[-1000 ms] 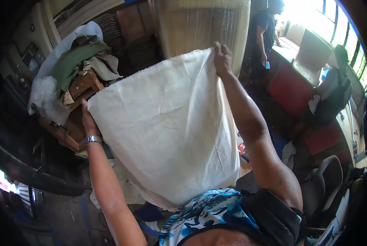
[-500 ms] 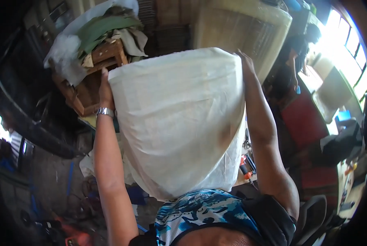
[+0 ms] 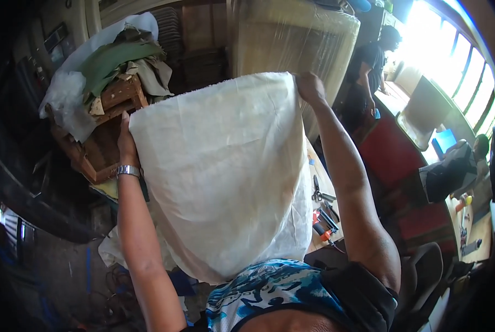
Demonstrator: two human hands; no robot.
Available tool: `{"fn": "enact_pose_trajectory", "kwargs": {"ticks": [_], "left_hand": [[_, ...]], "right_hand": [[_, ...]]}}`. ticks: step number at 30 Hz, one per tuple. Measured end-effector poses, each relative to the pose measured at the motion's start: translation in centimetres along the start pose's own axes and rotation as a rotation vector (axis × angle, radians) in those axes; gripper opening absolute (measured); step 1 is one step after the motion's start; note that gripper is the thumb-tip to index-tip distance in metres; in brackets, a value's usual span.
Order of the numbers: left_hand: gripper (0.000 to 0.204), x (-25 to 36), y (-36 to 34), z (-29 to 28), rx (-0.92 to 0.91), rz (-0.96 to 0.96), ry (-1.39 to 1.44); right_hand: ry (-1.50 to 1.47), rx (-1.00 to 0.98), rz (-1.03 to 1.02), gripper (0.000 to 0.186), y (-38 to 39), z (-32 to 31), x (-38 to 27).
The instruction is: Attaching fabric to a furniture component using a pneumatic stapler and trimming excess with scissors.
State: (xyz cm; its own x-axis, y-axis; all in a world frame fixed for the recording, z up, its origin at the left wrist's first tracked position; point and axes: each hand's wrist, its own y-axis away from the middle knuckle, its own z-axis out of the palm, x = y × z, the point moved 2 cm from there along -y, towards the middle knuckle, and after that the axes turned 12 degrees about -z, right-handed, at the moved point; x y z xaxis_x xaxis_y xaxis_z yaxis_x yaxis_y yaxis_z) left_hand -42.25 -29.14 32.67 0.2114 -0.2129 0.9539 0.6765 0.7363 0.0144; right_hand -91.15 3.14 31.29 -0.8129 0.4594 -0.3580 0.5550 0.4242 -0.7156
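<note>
My left hand (image 3: 127,138) grips the left edge of an off-white cloth (image 3: 219,166) at its upper corner, with a metal watch on that wrist. My right hand (image 3: 311,88) holds the opposite upper corner, fingers partly hidden at the edge. The cloth hangs stretched between my arms, creased, with a frayed upper edge and its lower end near my torso. Beside its right side, black scissors (image 3: 316,188) and an orange-and-black tool (image 3: 322,227) lie on a light tabletop (image 3: 327,180), partly covered by the cloth.
A wooden frame (image 3: 92,166) piled with green fabric and plastic stands left. A plastic-wrapped bulky item (image 3: 291,44) stands behind. One person (image 3: 369,66) holds something blue at a bench by the window; another (image 3: 452,171) bends at the right. A chair (image 3: 424,254) is lower right.
Both hands keep hold of the cloth, now slightly lower in view. Tools at its right have come more into sight. The person at far right has bent lower.
</note>
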Motion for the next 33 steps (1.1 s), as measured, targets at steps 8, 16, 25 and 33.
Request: {"fn": "enact_pose_trajectory", "kwargs": {"ticks": [8, 16, 25, 33], "left_hand": [[0.061, -1.0, -1.9, -5.0, 0.02, 0.048, -0.084], [0.063, -1.4, -1.1, -4.3, 0.188, 0.204, -0.194], [0.066, -4.0, 1.5, -10.2, 0.123, 0.252, -0.064], [0.042, -30.4, 23.4, -19.4, 0.291, -0.141, 0.072]], "right_hand": [[-0.276, 0.387, -0.542, 0.036, 6.9, -7.9, -20.0], [0.191, -0.415, -0.345, 0.04, 5.1, -5.6, -23.1], [0.393, -0.056, -0.828, 0.041, -1.8, -2.2, -6.8], [0.48, -0.06, -0.929, 0.059, -2.6, -2.1, -8.3]]}}
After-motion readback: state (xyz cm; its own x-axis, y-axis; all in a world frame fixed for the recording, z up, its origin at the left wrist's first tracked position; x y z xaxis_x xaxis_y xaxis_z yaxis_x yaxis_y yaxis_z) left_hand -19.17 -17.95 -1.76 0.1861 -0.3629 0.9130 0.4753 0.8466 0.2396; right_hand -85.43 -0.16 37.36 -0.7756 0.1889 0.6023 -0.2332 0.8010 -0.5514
